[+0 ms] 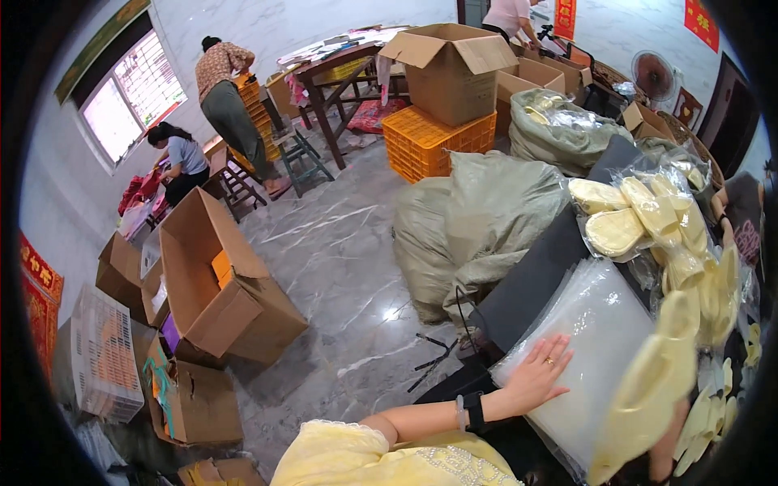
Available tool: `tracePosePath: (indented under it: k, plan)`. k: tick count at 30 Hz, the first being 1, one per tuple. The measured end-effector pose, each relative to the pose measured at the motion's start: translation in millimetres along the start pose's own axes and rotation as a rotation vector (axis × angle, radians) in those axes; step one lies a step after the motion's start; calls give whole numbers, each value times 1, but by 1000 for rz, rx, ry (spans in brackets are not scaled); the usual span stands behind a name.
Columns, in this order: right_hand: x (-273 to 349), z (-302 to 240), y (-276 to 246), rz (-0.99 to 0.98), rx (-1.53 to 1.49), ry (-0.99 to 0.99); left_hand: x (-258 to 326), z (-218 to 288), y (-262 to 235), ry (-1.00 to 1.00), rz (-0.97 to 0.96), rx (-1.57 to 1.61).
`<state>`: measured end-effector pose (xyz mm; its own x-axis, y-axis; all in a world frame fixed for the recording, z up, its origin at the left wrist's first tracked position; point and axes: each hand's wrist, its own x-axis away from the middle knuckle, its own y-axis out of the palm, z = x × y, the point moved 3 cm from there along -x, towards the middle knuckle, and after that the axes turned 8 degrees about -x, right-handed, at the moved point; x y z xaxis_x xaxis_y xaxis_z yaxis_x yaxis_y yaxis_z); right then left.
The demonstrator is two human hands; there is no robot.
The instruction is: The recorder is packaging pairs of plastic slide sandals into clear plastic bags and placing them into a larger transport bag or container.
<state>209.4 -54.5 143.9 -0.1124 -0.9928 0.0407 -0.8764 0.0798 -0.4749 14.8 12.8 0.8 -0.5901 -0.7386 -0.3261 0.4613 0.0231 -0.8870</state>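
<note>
My left hand [539, 375] lies flat, fingers stretched out, on a stack of clear plastic bags [604, 324]. A ring and a dark wristband show on that arm. Close in front of me, a pale yellow slipper [648, 389] stands raised and blurred by motion. Behind it part of my right hand and arm [671, 437] shows; the fingers are hidden, but the slipper appears held up by it. Beyond the stack, bagged yellow slippers [614, 232] lie in a heap, and loose yellow slippers [707, 429] lie at the right edge.
Grey-green sacks [486, 219] stand on the floor ahead. An open carton [450, 73] rests on an orange crate [438, 142]. More cartons [235, 283] and a white crate [105, 352] line the left. Two people work at the far left, another at the back, and one at the right edge.
</note>
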Motion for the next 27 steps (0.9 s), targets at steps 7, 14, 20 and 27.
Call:
tracePosePath:
  k: [7,14,20,27]
  plan:
    - [-44,33,106,-223,156,-274,7,-22,61,-164,106,1263]
    - [-31,104,36,139,-141,134,2,-5,9,-33,-61,90]
    - [-38,87,41,20,25,0,7,-6,12,-48,60,84]
    - [-53,54,51,-131,272,-208,4,-4,8,-52,-111,18]
